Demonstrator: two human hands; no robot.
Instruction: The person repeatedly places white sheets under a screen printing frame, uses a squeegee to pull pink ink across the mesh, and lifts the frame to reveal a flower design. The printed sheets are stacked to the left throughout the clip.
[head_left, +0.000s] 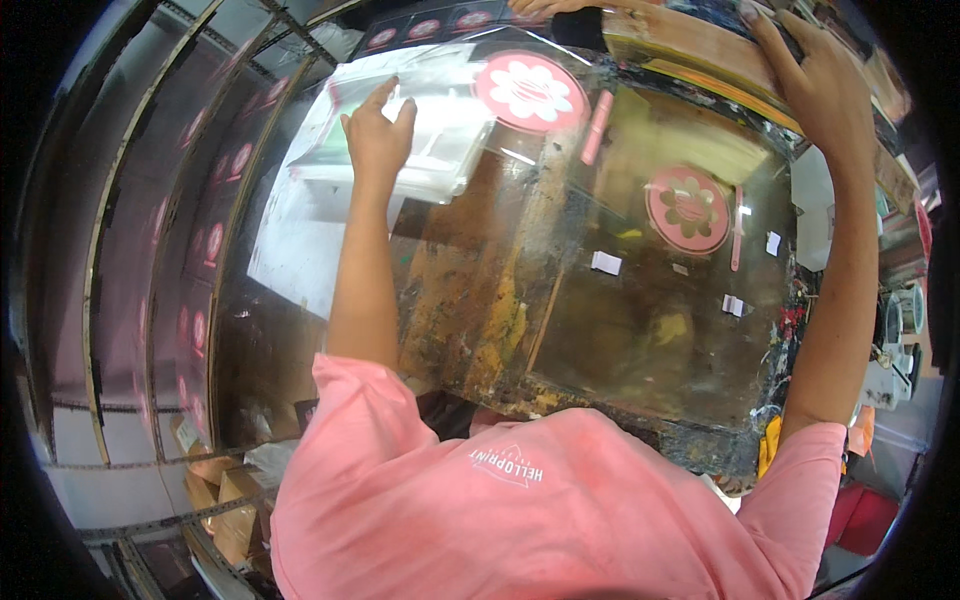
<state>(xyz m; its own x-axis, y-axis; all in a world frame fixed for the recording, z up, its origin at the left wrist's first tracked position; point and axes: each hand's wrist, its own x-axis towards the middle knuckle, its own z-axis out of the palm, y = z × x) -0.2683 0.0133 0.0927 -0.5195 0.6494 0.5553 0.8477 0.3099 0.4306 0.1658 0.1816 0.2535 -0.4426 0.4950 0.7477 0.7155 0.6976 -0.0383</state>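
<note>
Sheets of clear plastic film (pixel 420 120), stacked in a loose pile, lie at the far left of a stained, paint-crusted brown worktable (pixel 500 320), and the left hand (pixel 378 135) rests flat on top of the pile with its fingers together, pressing rather than gripping. One sheet beside it, toward the middle of the table, already carries a round pink printed flower emblem (pixel 530 92); a second round pink emblem (pixel 688 208) shows further right, with narrow pink strips beside each. So printing looks to be underway, with at least two emblems done and the pile under the left hand apparently unprinted, though I cannot tell how many sheets remain. The right hand (pixel 815 75) reaches to the far right edge, fingers spread over the rim of a wooden-framed board (pixel 690 45); whether it clamps that frame is not visible. Racks (pixel 190 250) at the left hold rows of sheets with similar pink emblems.
</note>
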